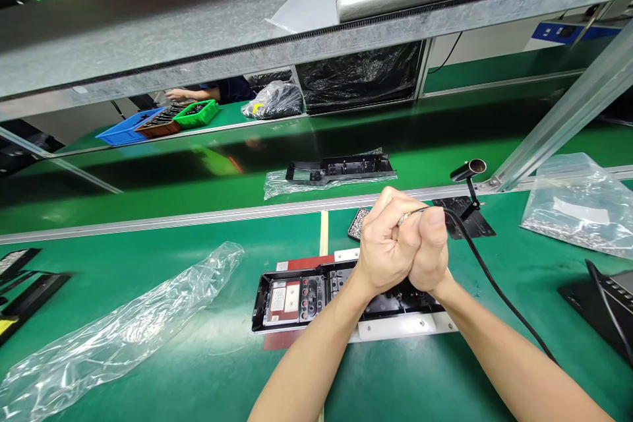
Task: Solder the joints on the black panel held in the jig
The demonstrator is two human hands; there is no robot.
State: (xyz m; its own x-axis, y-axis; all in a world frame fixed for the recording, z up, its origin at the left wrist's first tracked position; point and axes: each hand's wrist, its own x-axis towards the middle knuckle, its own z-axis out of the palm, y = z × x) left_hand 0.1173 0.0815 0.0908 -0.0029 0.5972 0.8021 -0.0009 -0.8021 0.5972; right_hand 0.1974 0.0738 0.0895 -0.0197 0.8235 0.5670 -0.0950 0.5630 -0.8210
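I see both hands clasped together above the middle of the bench (pixel 198 244). My left hand (pixel 386 247) is folded tight against my right hand (pixel 429 254), with the fingers (pixel 395 227) of both curled closed around a corded tool (pixel 408 215). Only a short metal piece of it shows at the top of the grip; the rest is hidden inside the fists. Its black cable (pixel 494 283) comes out by the right thumb and trails off to the lower right.

Directly beneath the hands lies a long black plastic housing (pixel 297 297), open side up, seated on a white plate (pixel 405 328) over a red mat (pixel 279 339). Whether the tool touches the housing I cannot tell.

An empty clear bag (pixel 123 330) lies well to the left. A bag of small metal parts (pixel 578 208) sits at the far right, and a small black tube on a stand (pixel 469 170) is just behind the hands. On the belt beyond lies a second housing (pixel 341 168) on plastic film. Further back, another person's hand (pixel 180 93) rests near a green tray (pixel 196 113) and a blue tray (pixel 126 130).
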